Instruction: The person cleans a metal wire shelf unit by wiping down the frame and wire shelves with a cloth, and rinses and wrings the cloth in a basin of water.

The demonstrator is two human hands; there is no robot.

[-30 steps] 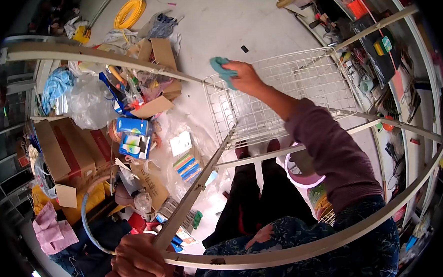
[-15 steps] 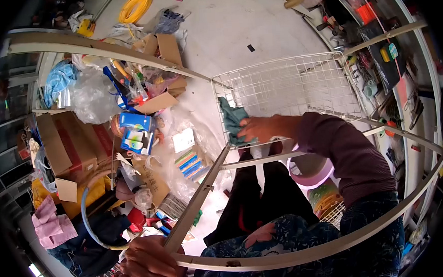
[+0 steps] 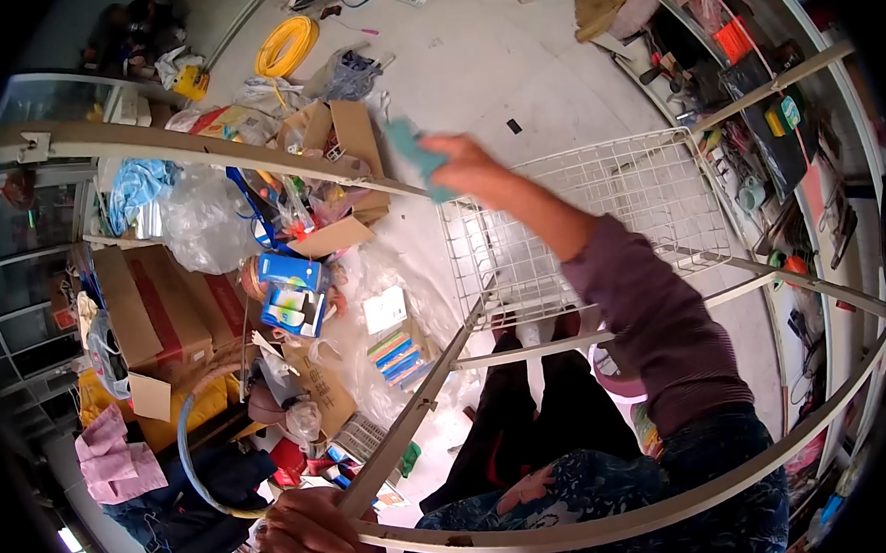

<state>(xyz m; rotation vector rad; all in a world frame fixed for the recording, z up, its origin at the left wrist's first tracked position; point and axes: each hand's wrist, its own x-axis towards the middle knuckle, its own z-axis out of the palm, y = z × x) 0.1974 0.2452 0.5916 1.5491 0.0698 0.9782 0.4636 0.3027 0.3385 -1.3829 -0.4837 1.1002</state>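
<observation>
My right hand point(image 3: 469, 167) is closed around a teal cloth point(image 3: 412, 150), slightly blurred, at the far left corner of a white wire basket point(image 3: 600, 218). The cloth is up by the long side rail point(image 3: 246, 159), but whether it touches the metal I cannot tell. The basket is set within a pale metal frame point(image 3: 420, 408). At the frame's near left corner, my left hand point(image 3: 311, 536) has its fingers wrapped around the bar.
Cardboard boxes point(image 3: 154, 307), clear plastic, blue packets point(image 3: 293, 274) and books point(image 3: 399, 357) crowd the floor on the left. A yellow hose coil point(image 3: 287, 46) lies farther back. Loaded shelves point(image 3: 786, 128) run along the right. A pink tub point(image 3: 618, 372) stands beside my legs.
My right hand has lifted the teal cloth from the basket's left side and carried it up and away to the far left corner. My left hand keeps its grip; the view has shifted slightly.
</observation>
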